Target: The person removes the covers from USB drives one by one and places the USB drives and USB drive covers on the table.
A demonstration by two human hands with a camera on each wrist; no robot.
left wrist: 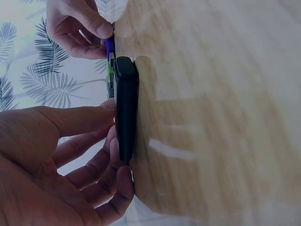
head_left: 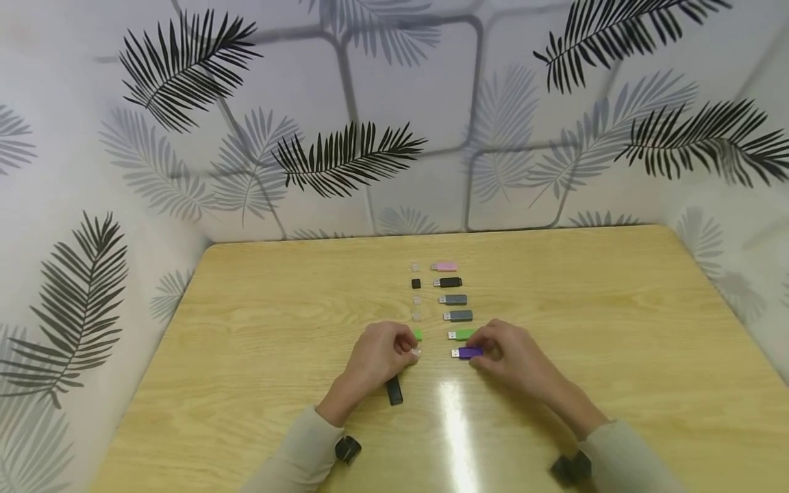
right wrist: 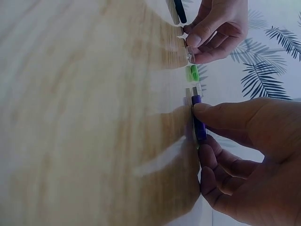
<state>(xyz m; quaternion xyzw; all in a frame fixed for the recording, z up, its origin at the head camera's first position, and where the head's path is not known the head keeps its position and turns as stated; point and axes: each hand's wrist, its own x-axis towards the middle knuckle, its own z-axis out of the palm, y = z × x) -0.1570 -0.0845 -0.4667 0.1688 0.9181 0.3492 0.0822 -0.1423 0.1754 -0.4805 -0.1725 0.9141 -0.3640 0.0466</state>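
My right hand [head_left: 508, 356] pinches a purple USB flash drive [head_left: 467, 352] low at the wood tabletop, its metal plug pointing left. A small clear cap [head_left: 416, 352] sits at the fingertips of my left hand [head_left: 379, 356], held between thumb and finger. Just beyond both hands lie a green flash drive [head_left: 459, 335] and its green cap [head_left: 418, 335], the cap partly hidden by the left fingers. Close below the left hand rests a black stick-shaped piece [head_left: 394, 390], which looks large in the left wrist view; its upper end is covered in the head view.
Farther back, grey drives [head_left: 458, 315], a black drive [head_left: 450, 282] and a pink drive [head_left: 445, 267] form a column. Left of them runs a column of caps, including a black cap [head_left: 416, 283]. A leaf-patterned wall covering [head_left: 419, 192] borders the table's back edge.
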